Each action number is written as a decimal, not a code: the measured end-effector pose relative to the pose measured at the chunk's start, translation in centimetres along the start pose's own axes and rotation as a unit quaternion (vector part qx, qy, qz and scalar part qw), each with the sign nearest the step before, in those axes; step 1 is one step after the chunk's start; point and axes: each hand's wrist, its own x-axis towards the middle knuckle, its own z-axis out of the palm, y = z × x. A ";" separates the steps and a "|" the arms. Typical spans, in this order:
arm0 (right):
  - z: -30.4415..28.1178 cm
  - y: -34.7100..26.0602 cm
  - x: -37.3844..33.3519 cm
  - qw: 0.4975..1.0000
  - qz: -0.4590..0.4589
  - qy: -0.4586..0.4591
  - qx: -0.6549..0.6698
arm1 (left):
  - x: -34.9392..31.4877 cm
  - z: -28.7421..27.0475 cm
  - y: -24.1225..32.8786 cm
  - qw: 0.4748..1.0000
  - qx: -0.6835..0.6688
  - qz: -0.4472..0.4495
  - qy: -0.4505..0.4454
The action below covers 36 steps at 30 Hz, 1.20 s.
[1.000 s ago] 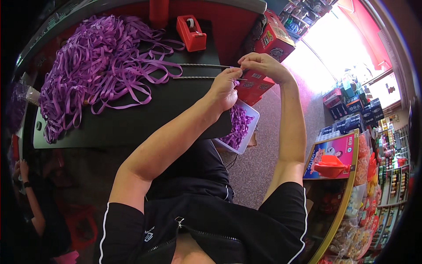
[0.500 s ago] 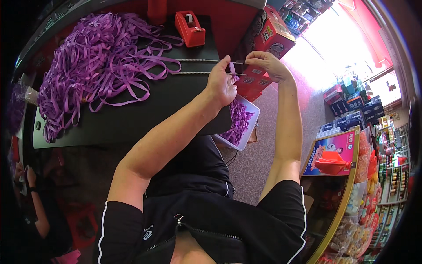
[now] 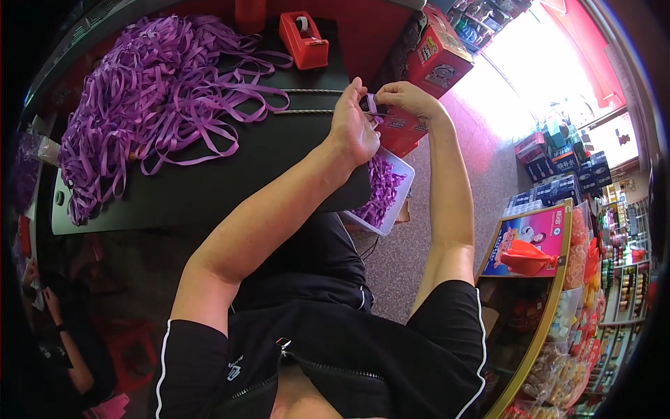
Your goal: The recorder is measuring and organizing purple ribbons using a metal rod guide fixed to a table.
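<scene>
Two twisted cord-like rods (image 3: 304,112) run side by side above the dark table's right side and pass behind my left hand (image 3: 354,127). A short purple ribbon loop (image 3: 371,105) shows just beyond that hand, whose fingers are curled around the rods and ribbon, partly hidden. Close against the loop is my right hand (image 3: 412,101), fingers bent into a pinch at the ribbon; the fingertips are partly covered. A big heap of loose purple ribbon (image 3: 153,91) lies to the left, with some strands reaching toward the rods.
The black table (image 3: 279,160) carries a red tape dispenser (image 3: 304,42) at the back. Below its right edge stands a white bin (image 3: 401,204) of short purple ribbon pieces (image 3: 377,192). Red cartons (image 3: 440,59) are beyond. A display case (image 3: 520,244) stands right; another person's arm (image 3: 73,356) shows far left.
My right hand has moved left, from the rods' free ends to the ribbon loop beside my left hand. My left hand has barely shifted.
</scene>
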 end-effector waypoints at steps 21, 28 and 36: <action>2.3 -1.1 -0.4 0.970 0.071 0.130 -0.192 | 0.1 -0.2 0.1 1.000 -0.010 -0.001 -0.003; 4.4 -4.6 -2.0 0.937 0.165 0.182 -0.250 | 0.2 -0.3 0.1 1.000 -0.012 0.007 -0.004; 4.5 -2.6 -2.6 0.961 0.101 0.205 -0.159 | 0.2 -0.4 0.0 1.000 0.000 0.012 0.000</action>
